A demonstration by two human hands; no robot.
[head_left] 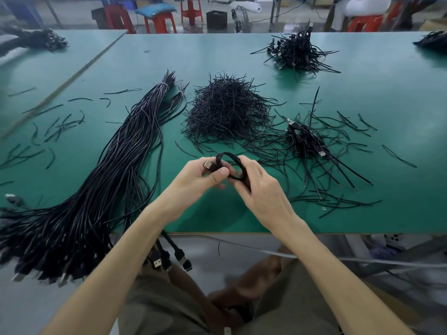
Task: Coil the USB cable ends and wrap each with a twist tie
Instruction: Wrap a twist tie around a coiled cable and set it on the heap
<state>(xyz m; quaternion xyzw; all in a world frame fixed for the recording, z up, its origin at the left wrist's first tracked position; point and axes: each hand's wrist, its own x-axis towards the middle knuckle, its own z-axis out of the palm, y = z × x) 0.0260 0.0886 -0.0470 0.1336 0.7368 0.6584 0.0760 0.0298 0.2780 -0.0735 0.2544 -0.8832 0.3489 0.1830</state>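
Presently: USB cable coil [232,165] above worktop [362,93], left hand [200,177] pinching plug end, right hand [256,182] gripping loops; best kept tight for a tie from the twist-tie heap [227,110].

The table [362,105] is plain teal-green, with a pale tan strip along its near edge. The long bundle of cables [96,189] on the left is black. The heap of twist ties [227,110] in the middle is black too, as is the small coil [243,174] near the front, whose plug [207,164] is silver. On the far side the stools [160,21] are red, one topped by a blue cushion [156,9]. The trousers [169,298] are olive.
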